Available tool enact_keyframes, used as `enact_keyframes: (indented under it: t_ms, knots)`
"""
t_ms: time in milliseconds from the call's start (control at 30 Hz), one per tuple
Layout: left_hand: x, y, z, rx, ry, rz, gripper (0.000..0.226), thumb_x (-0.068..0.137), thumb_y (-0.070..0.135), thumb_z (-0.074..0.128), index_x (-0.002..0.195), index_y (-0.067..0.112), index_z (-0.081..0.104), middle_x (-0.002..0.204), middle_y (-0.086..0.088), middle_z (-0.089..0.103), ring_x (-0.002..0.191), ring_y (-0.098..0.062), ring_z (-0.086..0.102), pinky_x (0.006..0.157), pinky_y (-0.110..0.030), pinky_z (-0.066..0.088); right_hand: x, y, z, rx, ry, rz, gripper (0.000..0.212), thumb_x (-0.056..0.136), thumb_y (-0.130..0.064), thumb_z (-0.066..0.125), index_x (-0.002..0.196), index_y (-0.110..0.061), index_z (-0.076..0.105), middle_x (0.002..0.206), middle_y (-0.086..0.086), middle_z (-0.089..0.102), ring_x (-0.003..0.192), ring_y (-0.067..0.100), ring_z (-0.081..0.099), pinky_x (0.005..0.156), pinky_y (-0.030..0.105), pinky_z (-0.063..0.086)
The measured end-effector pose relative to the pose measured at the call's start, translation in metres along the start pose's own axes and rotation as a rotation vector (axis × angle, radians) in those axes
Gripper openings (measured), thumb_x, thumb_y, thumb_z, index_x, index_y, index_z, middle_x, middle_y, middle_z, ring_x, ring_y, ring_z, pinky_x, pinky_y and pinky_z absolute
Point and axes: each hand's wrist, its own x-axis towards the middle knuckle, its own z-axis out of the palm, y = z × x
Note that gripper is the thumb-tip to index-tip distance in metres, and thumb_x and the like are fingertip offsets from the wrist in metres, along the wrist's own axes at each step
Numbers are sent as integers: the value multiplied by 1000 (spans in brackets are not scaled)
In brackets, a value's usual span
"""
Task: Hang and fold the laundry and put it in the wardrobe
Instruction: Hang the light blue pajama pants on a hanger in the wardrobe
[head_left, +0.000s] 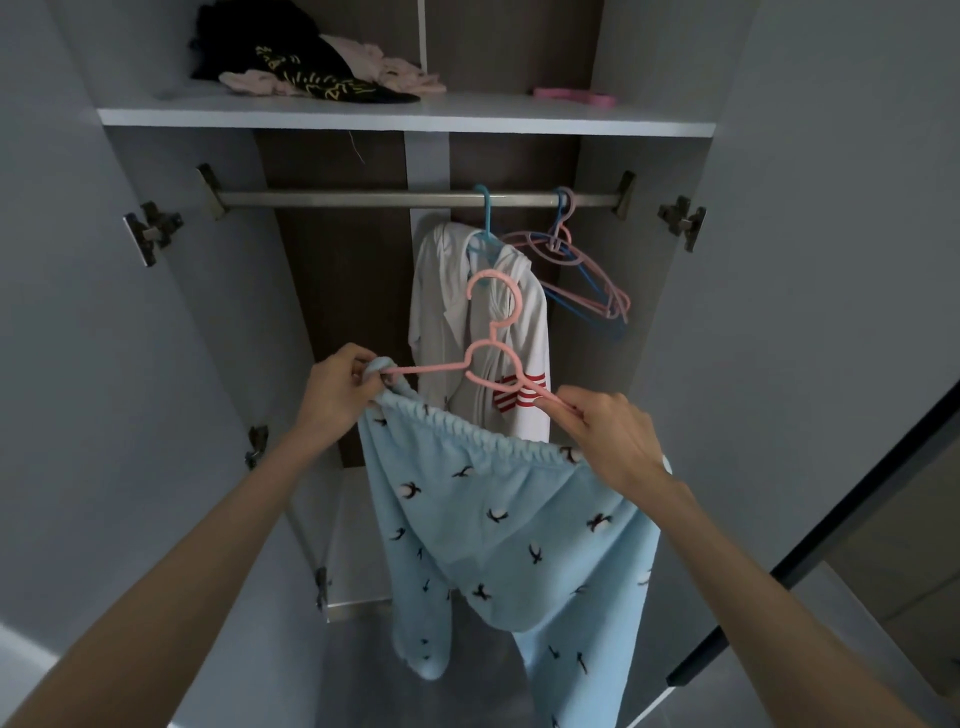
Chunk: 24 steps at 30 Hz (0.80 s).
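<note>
Grip: left hand (337, 387) pinches blue trousers (493, 519) waistband against pink hanger (431, 368); right hand (610, 436) pinches hanger's other end.

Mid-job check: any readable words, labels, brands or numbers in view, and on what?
No text can be read.
The black garment on the shelf: yellow print, possibly lettering, too blurred to read.
The light blue trousers: bird pattern, no words.
The white garment: red stripes, no label showing.
The pink hanger: no marking visible.

Both hands, left (340, 387) and right (613, 434), gripped a pink hanger (493, 364) carrying blue pyjama trousers (498, 525) before the open wardrobe (156, 312).
</note>
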Motion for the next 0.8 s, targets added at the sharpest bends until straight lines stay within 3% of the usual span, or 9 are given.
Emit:
enact_keyframes:
  t_ms: [133, 233, 333, 400, 467, 533, 600, 667, 800]
  knots:
    - [5, 12, 0, -20, 109, 27, 6, 87, 10, 58, 90, 12, 61, 84, -1, 61, 77, -16, 61, 68, -33, 55, -3, -3, -3, -63, 15, -23, 46, 91, -57, 40, 56, -32, 24, 51, -7, 40, 52, 20, 43, 54, 34, 41]
    - [17, 18, -2, 44, 131, 74, 7, 87, 13, 58, 92, 11, 63, 84, -1, 62, 77, -15, 60, 65, -28, 52, -5, -4, -6, -65, 28, -35, 47, 92, -56, 40, 56, -29, 24, 51, -6, 40, 54, 23, 44, 52, 32, 38]
    - [27, 23, 1, 84, 36, 122, 11, 91, 18, 57, 95, 13, 66, 84, 4, 62, 76, -9, 56, 63, -15, 40, -7, -3, -7, -2, 36, -28, 47, 91, -55, 42, 56, -26, 28, 50, -6, 39, 51, 18, 37, 48, 28, 32]
    - [28, 19, 5, 95, -84, 137, 15, 93, 23, 52, 93, 15, 65, 80, 4, 61, 70, -10, 53, 63, -12, 43, -10, -1, -5, 44, 39, 7, 48, 91, -55, 43, 57, -24, 31, 50, -5, 39, 50, 16, 35, 48, 28, 32]
    - [23, 10, 13, 105, -166, 119, 30, 95, 32, 47, 111, 14, 64, 95, -5, 58, 86, -15, 50, 84, -23, 46, -12, 2, -4, 72, 30, 59, 49, 92, -55, 44, 56, -24, 31, 51, -5, 40, 51, 16, 36, 52, 31, 35]
    - [10, 8, 18, 112, -215, 59, 39, 98, 37, 41, 132, 20, 49, 117, -9, 40, 108, -16, 36, 102, -28, 31, -12, 1, -6, 86, 34, 92, 49, 92, -55, 44, 55, -25, 32, 51, -5, 41, 52, 16, 38, 54, 31, 35]
    - [-2, 12, 22, 38, -266, 44, 44, 99, 37, 37, 141, 25, 36, 127, -7, 29, 119, -16, 28, 110, -31, 23, -10, -2, -8, 108, 38, 116, 50, 92, -56, 44, 53, -26, 33, 51, -6, 42, 50, 13, 38, 53, 30, 35]
    - [-9, 21, 24, -30, -289, 73, 45, 99, 35, 35, 144, 27, 30, 128, -6, 29, 119, -12, 27, 109, -30, 25, -4, -9, -13, 145, 34, 151, 50, 92, -56, 45, 53, -26, 36, 51, -7, 43, 50, 11, 39, 54, 30, 37]
    - [-11, 45, 26, -177, -312, 133, 45, 100, 26, 38, 144, 26, 28, 121, 0, 45, 110, -11, 43, 93, -24, 39, 15, -24, -19, 335, -21, 273, 52, 91, -56, 45, 65, -12, 55, 53, -8, 48, 54, 11, 47, 56, 29, 37]
